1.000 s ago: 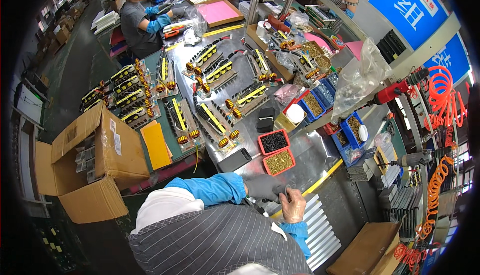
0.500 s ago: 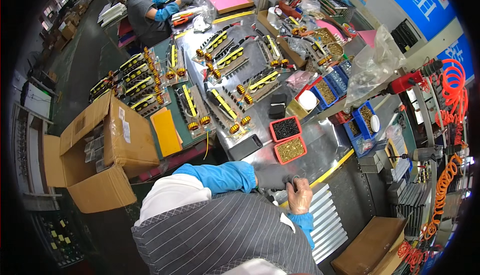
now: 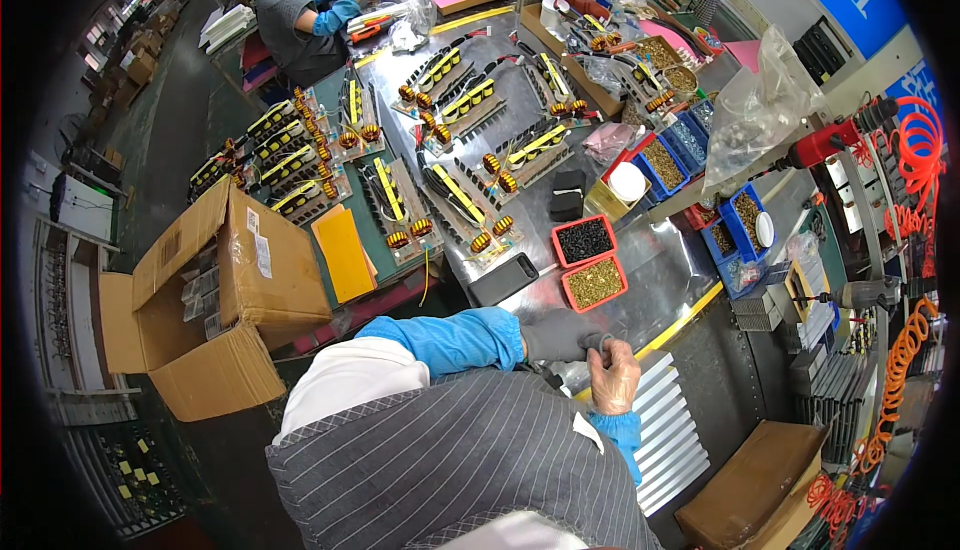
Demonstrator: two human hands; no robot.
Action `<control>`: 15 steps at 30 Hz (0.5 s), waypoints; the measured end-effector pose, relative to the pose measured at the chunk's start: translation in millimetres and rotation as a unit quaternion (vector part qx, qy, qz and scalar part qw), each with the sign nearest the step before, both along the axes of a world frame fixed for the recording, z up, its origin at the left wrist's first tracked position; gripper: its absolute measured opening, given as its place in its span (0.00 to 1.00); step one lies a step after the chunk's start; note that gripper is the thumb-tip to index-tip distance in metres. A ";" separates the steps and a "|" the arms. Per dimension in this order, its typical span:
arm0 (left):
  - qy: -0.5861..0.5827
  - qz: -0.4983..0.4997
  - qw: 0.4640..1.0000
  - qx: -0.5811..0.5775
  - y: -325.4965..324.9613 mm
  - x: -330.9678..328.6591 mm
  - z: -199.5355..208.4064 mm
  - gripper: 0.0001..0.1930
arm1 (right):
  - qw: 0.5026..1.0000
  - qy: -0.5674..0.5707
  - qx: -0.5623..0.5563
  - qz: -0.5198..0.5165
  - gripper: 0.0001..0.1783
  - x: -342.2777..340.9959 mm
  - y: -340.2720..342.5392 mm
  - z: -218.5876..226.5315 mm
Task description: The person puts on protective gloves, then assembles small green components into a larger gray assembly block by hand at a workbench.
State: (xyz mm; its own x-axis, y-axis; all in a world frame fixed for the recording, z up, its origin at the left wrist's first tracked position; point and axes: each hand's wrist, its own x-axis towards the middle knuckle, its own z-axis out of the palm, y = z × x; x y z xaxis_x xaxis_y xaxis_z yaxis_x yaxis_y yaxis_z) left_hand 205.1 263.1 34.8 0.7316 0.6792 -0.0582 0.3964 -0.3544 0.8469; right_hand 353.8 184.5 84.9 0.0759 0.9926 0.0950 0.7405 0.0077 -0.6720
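Observation:
My left hand [image 3: 560, 337], in a grey glove, reaches across in front of my body at the table's near edge. Its fingers are drawn together and meet the fingers of my right hand [image 3: 613, 380], which looks covered in thin clear film and is closed at the glove's tip. Whatever lies between the two is hidden or too small to name. Beyond them stand a red tray of brass-coloured screws [image 3: 594, 283] and a red tray of small black parts [image 3: 584, 241]. A black phone-like slab [image 3: 503, 280] lies to their left.
Circuit boards with yellow-taped parts and copper coils [image 3: 455, 200] cover the far table. An open carton [image 3: 270, 280] stands left. Silver metal strips [image 3: 665, 435] and a brown box [image 3: 750, 485] are lower right. A red power screwdriver [image 3: 825, 143] hangs right. A co-worker [image 3: 300, 25] sits far left.
The whole view has shifted slightly, so things sit a little further right. My hands stay together at the table's edge, with only small finger movement.

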 end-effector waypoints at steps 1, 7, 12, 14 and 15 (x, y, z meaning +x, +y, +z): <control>0.028 -0.012 0.999 -0.010 3.7 -1.9 10.6 0.18 | 1.000 0.008 0.010 -0.009 0.12 -0.8 1.5 4.8; -0.048 0.054 0.997 -0.020 8.7 -13.3 15.5 0.36 | 0.996 0.014 0.044 -0.078 0.11 18.6 4.2 10.2; -0.074 0.061 0.978 -0.187 21.3 -24.2 -6.1 0.41 | 0.973 0.161 0.031 -0.163 0.11 42.4 2.9 3.0; -0.116 0.073 0.956 -0.258 18.8 -25.4 -18.2 0.39 | 0.948 0.253 0.016 -0.192 0.10 45.5 3.7 3.3; -0.158 0.084 0.928 -0.327 17.2 -26.2 -23.3 0.36 | 0.931 0.309 -0.011 -0.192 0.10 46.6 3.7 5.6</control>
